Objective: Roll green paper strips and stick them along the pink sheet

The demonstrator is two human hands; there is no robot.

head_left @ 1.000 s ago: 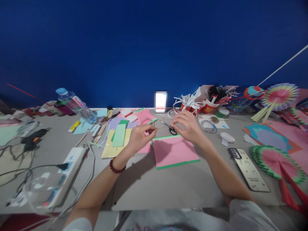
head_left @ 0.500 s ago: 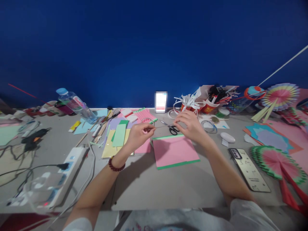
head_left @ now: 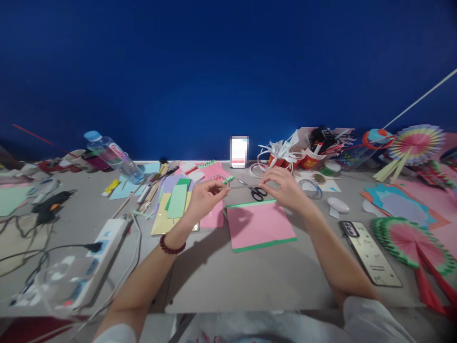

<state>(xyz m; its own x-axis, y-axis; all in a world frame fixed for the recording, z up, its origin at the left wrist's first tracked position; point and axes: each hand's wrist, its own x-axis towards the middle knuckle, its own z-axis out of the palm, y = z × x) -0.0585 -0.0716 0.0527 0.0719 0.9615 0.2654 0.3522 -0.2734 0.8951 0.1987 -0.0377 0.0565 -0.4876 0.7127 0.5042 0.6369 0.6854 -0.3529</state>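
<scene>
Pinching a thin strip (head_left: 244, 186) at both ends, the two hands hold it about level between them. Taking the middle of the pink sheet (head_left: 262, 227) as the centre of the clock, the strip is at eleven o'clock, past the sheet's far green edge. The left hand (head_left: 207, 196), at ten o'clock, has its thumb and fingertips closed together on one end; a dark red beaded bracelet (head_left: 173, 244) circles that wrist. The right hand (head_left: 280, 186), at one o'clock, grips the other end between thumb and forefinger, its remaining fingers loosely bent. What the strip is made of, I cannot tell.

Scissors (head_left: 258, 194) with black handles lie at twelve o'clock, near the right hand's fingertips. A shadow falls over part of the pink sheet, which lies flat on the grey surface (head_left: 246, 286). At ten o'clock, beside the left hand, a light green strip of paper (head_left: 177, 202) rests on a yellow sheet (head_left: 161, 221); farther out that way leans a clear bottle (head_left: 117, 155) with a blue cap. Toward one o'clock stands a red cup (head_left: 310, 160) of pens, and a phone (head_left: 371, 255) lies just past three.
</scene>
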